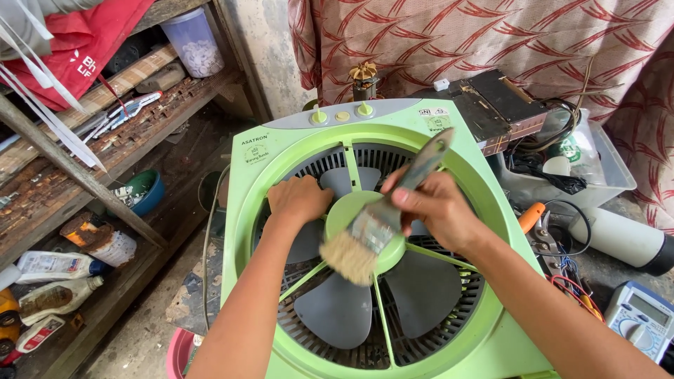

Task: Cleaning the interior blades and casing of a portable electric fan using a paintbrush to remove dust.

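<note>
Paintbrush over a pale green box fan

The right hand (435,207) grips a worn flat paintbrush (382,217), its tan bristles blurred above the fan (365,253) lying face up, with grey blades and a round green hub. The left hand (298,200) rests curled on a blade beside the hub, holding nothing.

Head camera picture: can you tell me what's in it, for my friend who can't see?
A person's right hand holds a paintbrush, its bristles over the round hub of a light green box fan lying flat. The left hand rests on a grey fan blade. Cluttered wooden shelves stand left; a multimeter lies right.
</note>
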